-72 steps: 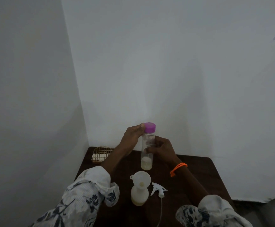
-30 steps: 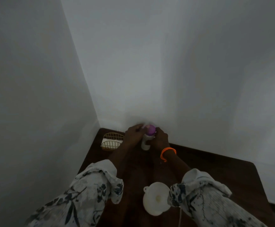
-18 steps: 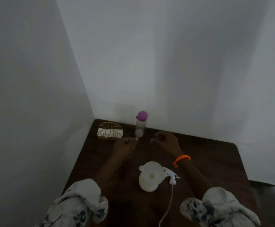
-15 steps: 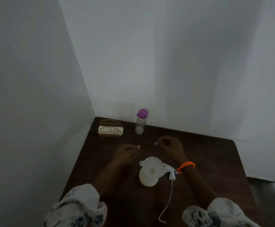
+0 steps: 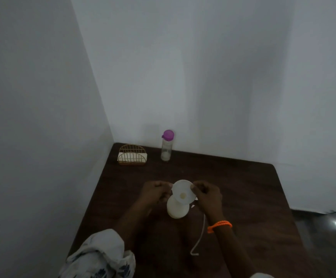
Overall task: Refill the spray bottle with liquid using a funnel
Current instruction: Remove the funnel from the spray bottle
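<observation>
While the funnel sits in the spray bottle, left hand and right hand pinch its rim.

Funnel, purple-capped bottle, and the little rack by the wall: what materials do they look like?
Funnel: likely plastic, matte white, slightly translucent; both hands pinch its rim.
Purple-capped bottle: clear body, contents showing at the bottom; plastic or glass, can't tell. Cap opaque, probably plastic.
Rack: thin gold-coloured wire, looks like metal.
Dim light, so finishes are uncertain.
</observation>
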Demonstrator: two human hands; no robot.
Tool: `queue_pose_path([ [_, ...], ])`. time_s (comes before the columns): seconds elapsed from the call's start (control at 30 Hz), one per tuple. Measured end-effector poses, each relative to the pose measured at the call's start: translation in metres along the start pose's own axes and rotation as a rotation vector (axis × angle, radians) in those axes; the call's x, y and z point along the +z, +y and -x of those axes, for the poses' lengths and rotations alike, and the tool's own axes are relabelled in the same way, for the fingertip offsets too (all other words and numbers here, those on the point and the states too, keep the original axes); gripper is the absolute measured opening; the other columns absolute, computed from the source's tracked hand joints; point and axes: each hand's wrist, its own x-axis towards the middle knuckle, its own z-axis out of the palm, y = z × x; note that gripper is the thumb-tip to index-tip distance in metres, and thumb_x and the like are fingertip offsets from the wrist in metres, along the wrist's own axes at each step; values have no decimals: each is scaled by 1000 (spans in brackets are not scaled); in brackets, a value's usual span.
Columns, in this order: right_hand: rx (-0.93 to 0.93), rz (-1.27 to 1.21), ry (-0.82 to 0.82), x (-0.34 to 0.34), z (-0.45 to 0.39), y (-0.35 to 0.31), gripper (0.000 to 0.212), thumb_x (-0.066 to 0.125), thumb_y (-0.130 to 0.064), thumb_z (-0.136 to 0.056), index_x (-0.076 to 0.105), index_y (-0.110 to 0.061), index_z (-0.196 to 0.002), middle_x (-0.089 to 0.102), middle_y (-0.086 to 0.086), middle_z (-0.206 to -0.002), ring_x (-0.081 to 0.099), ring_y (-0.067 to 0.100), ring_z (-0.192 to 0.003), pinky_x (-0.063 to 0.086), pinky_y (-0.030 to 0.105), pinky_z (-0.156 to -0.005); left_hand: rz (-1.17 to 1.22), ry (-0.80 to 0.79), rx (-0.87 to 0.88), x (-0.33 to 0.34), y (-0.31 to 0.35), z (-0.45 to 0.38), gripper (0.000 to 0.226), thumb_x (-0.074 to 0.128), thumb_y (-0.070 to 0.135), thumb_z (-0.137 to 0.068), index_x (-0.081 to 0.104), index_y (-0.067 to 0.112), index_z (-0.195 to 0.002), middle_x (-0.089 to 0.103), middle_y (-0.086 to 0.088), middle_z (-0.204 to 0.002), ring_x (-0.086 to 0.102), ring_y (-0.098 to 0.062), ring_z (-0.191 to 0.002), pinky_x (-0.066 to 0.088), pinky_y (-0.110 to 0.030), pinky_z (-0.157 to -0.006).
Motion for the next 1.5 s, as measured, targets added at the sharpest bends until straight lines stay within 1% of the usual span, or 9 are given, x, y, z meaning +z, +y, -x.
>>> queue_pose_path([
  [0.07,16,-17,8,2,2,1,8,75,-14,-87,78,-17,-95,76,-3,-90,72,10,-83,59,26,-65,0,-4,-12,1,0,0,13,67,7,-94,78,9,-101,74,-12,-83,63,-17,-69,52,-26,-60],
  [0.17,89,-86,-36,5,6,3,11,74,-12,-88,78,-16,-98,76,0,-92,72,9,-82,56,18,-52,19,-12,-61,2,-2,2,15,65,5,-95,76,8,-106,73,-12,-84,61,-13,-63,50,-20,-51],
  [0.6,149,-294,-115,-13,4,-14,11,76,-16,-87,79,-12,-97,75,9,-102,74,19,-85,61,29,-56,112,-40,-82,2,13,8,16,69,18,-95,76,12,-107,75,-6,-84,66,-14,-71,53,-24,-58],
  [0.73,159,-326,-153,-25,-6,-31,14,74,-20,-90,78,-9,-97,74,12,-101,72,30,-95,63,53,-76,182,-146,-35,-1,35,11,21,69,20,-94,76,10,-111,77,-8,-91,70,-14,-75,55,-23,-61],
  [0.97,181,-431,-80,-20,-32,-43,21,70,-27,-93,78,-7,-94,73,15,-83,67,26,-72,56,35,-61,184,-123,39,11,64,-22,20,73,15,-91,75,8,-110,80,-11,-99,78,-18,-90,59,-20,-66],
  [1.07,279,-519,-56,-5,-49,-34,19,70,-22,-93,78,-6,-98,75,18,-92,70,28,-82,58,42,-74,145,-83,17,23,65,-50,18,75,12,-89,75,9,-107,78,-12,-103,77,-18,-92,59,-21,-69],
  [1.23,338,-524,-8,25,-88,-12,10,73,-7,-88,76,-6,-97,75,11,-98,70,22,-93,55,28,-71,13,-84,-44,34,48,-110,16,76,9,-88,75,10,-104,76,-9,-105,74,-20,-98,62,-27,-79],
  [1.4,346,-449,-48,47,-135,24,20,72,-1,-87,71,-6,-106,72,10,-104,68,22,-98,58,41,-91,14,-58,-120,32,20,-174,18,76,2,-85,74,9,-101,73,-13,-112,73,-23,-102,63,-30,-80],
  [1.5,285,-331,-48,59,-160,42,26,73,2,-85,70,-4,-110,71,12,-111,66,18,-95,57,34,-88,-8,-33,-118,34,4,-201,16,75,1,-87,73,7,-102,72,-14,-112,73,-23,-103,63,-29,-79],
])
